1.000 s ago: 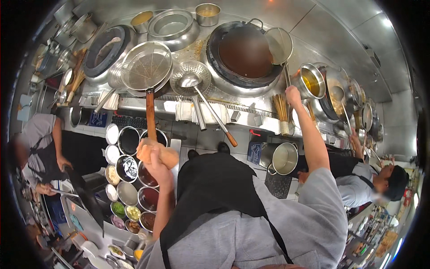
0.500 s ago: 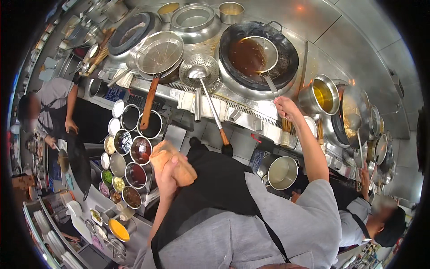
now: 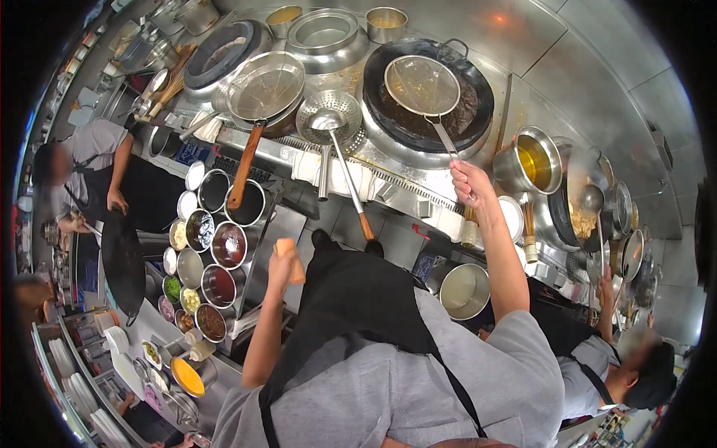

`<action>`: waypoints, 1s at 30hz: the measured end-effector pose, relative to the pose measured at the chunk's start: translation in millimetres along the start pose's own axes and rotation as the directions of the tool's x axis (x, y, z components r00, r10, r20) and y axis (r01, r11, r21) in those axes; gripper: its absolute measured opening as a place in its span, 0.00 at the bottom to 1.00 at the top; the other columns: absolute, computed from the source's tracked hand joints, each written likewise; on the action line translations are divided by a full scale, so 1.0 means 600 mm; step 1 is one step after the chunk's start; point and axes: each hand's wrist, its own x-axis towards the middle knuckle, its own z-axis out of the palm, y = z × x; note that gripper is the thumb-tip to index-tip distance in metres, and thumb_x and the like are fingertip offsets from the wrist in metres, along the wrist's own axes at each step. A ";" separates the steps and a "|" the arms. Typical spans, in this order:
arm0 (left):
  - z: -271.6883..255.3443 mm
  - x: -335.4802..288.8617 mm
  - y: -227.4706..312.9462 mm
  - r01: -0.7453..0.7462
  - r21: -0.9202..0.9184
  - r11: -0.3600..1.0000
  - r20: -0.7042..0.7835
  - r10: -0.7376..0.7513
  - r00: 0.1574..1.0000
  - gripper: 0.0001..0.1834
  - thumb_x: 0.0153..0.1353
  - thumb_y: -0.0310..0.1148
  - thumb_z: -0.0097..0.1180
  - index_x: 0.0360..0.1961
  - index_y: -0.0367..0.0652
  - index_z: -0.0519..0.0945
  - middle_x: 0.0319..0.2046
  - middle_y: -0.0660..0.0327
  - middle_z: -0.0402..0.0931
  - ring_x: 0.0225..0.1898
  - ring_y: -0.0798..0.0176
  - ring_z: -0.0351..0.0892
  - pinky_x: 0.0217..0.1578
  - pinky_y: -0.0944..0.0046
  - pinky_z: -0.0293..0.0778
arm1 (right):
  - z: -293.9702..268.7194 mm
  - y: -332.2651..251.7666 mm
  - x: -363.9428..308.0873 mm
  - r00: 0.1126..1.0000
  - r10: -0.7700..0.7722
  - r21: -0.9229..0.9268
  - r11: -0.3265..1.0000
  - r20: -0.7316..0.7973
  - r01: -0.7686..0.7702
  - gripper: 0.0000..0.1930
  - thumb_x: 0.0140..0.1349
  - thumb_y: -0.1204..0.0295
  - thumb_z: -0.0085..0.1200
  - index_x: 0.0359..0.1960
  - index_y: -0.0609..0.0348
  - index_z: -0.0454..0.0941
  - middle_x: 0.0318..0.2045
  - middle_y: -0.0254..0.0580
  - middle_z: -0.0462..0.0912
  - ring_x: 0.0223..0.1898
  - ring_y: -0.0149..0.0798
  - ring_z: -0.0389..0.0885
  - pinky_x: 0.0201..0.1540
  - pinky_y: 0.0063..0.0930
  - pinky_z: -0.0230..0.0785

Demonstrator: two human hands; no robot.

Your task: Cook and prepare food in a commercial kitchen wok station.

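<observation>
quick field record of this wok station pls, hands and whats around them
place: steel wok range
right hand: grips handle of mesh skimmer held over dark wok
left hand: holds small tan wooden block, away from range
centre: perforated ladle, second mesh strainer
left side: round seasoning tubs
others: person at left, person at right

Along the desk's (image 3: 523, 97) far edge: a wire skimmer (image 3: 265, 86) with wooden handle, resting over a burner; a perforated steel ladle (image 3: 328, 117) beside it. At the back, a steel bowl (image 3: 325, 33). Toward the right edge, a pot of yellow oil (image 3: 532, 160). On the left, below the desk's front edge, a cluster of round seasoning tins (image 3: 209, 250). Nearby, two co-workers in grey shirts (image 3: 97, 142) and black aprons.
</observation>
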 end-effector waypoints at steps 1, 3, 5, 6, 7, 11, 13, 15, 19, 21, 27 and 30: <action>-0.016 0.015 -0.053 0.040 0.019 0.999 -0.017 -0.040 0.999 0.21 0.48 0.34 0.59 0.44 0.38 0.74 0.33 0.60 0.76 0.33 0.63 0.77 0.34 0.62 0.74 | -0.001 -0.010 -0.005 1.000 -0.008 0.000 1.000 -0.006 0.008 0.08 0.69 0.70 0.40 0.34 0.58 0.69 0.13 0.24 0.62 0.06 0.20 0.56 0.05 0.16 0.51; -0.030 0.026 -0.132 0.064 0.095 0.993 -0.091 -0.056 0.994 0.21 0.47 0.33 0.59 0.43 0.37 0.74 0.33 0.58 0.76 0.33 0.62 0.78 0.34 0.62 0.74 | -0.015 -0.031 -0.022 1.000 -0.009 0.141 0.990 0.026 0.006 0.08 0.69 0.70 0.40 0.35 0.59 0.70 0.13 0.24 0.62 0.07 0.20 0.57 0.05 0.16 0.53; -0.064 0.042 -0.259 0.156 0.116 0.981 -0.184 -0.133 0.974 0.21 0.45 0.31 0.59 0.43 0.37 0.74 0.32 0.58 0.76 0.31 0.62 0.78 0.33 0.61 0.74 | -0.020 -0.064 -0.030 0.997 -0.019 0.171 0.985 0.075 0.006 0.09 0.70 0.69 0.39 0.35 0.60 0.70 0.13 0.24 0.61 0.07 0.20 0.57 0.06 0.16 0.53; -0.074 0.035 -0.289 0.142 0.231 0.963 -0.155 -0.107 0.982 0.21 0.44 0.30 0.59 0.43 0.37 0.74 0.31 0.59 0.76 0.30 0.62 0.77 0.33 0.62 0.74 | -0.043 -0.082 -0.038 0.999 -0.034 0.173 0.985 0.037 0.027 0.09 0.70 0.70 0.39 0.35 0.60 0.70 0.13 0.24 0.62 0.07 0.20 0.57 0.06 0.16 0.53; -0.089 0.017 -0.332 0.128 0.322 0.938 -0.147 -0.084 0.986 0.22 0.44 0.29 0.59 0.43 0.37 0.74 0.31 0.59 0.76 0.30 0.63 0.77 0.32 0.62 0.74 | -0.052 -0.104 -0.035 0.999 -0.035 0.160 0.987 0.024 0.031 0.09 0.70 0.70 0.38 0.36 0.60 0.70 0.14 0.24 0.62 0.07 0.20 0.57 0.06 0.16 0.52; -0.122 -0.003 -0.485 0.162 0.121 0.979 -0.165 -0.141 0.976 0.18 0.45 0.29 0.59 0.39 0.35 0.75 0.29 0.60 0.75 0.28 0.64 0.76 0.31 0.65 0.73 | -0.110 -0.227 -0.057 0.936 -0.173 -0.225 0.969 -0.307 0.106 0.04 0.65 0.71 0.44 0.34 0.56 0.69 0.10 0.22 0.59 0.07 0.21 0.54 0.06 0.18 0.46; -0.137 -0.003 -0.571 0.367 -0.104 0.925 -0.269 -0.381 0.884 0.16 0.45 0.30 0.58 0.37 0.35 0.76 0.28 0.60 0.75 0.27 0.64 0.76 0.30 0.66 0.72 | -0.162 -0.283 0.004 0.868 -0.312 -0.564 0.824 -0.388 0.044 0.05 0.59 0.74 0.46 0.28 0.61 0.73 0.10 0.30 0.66 0.07 0.27 0.62 0.07 0.26 0.53; -0.147 0.011 -0.595 0.307 0.033 0.951 0.076 -0.309 0.948 0.14 0.47 0.30 0.57 0.36 0.36 0.76 0.26 0.63 0.74 0.25 0.67 0.74 0.27 0.68 0.71 | -0.318 -0.332 0.082 0.774 -0.482 -0.911 0.188 -0.410 -0.366 0.10 0.55 0.75 0.47 0.20 0.67 0.76 0.13 0.44 0.75 0.13 0.37 0.74 0.13 0.35 0.64; -0.135 -0.009 -0.554 0.245 0.301 0.922 -0.151 -0.207 0.966 0.13 0.49 0.30 0.56 0.37 0.37 0.76 0.25 0.65 0.73 0.24 0.69 0.74 0.26 0.69 0.69 | -0.379 -0.312 0.157 0.789 -0.570 -0.875 -0.233 -0.231 -0.424 0.12 0.52 0.72 0.49 0.16 0.68 0.77 0.17 0.56 0.79 0.20 0.48 0.81 0.22 0.41 0.71; -0.101 0.013 -0.509 0.400 -0.278 0.873 0.176 -0.363 0.915 0.14 0.48 0.29 0.56 0.37 0.37 0.76 0.26 0.65 0.74 0.25 0.69 0.75 0.27 0.69 0.70 | -0.432 -0.334 0.136 0.655 -0.595 -0.816 0.004 -0.466 -0.578 0.10 0.48 0.70 0.50 0.20 0.65 0.81 0.20 0.58 0.80 0.25 0.52 0.82 0.29 0.41 0.74; -0.107 0.003 -0.418 0.307 -0.102 0.946 -0.009 -0.310 0.951 0.15 0.47 0.31 0.56 0.38 0.37 0.77 0.28 0.62 0.76 0.29 0.64 0.77 0.31 0.64 0.72 | -0.354 -0.264 0.047 0.621 -0.780 -0.899 -0.210 -0.084 -0.385 0.19 0.56 0.61 0.47 0.35 0.66 0.80 0.33 0.63 0.80 0.36 0.64 0.79 0.42 0.48 0.70; -0.124 -0.021 -0.469 0.251 0.154 0.956 -0.160 -0.226 0.961 0.06 0.55 0.27 0.50 0.35 0.43 0.75 0.26 0.62 0.75 0.30 0.67 0.77 0.29 0.61 0.71 | -0.164 -0.206 0.013 0.715 -0.688 -0.985 0.003 -0.127 -0.173 0.20 0.61 0.59 0.44 0.42 0.62 0.80 0.34 0.57 0.80 0.36 0.47 0.79 0.39 0.37 0.69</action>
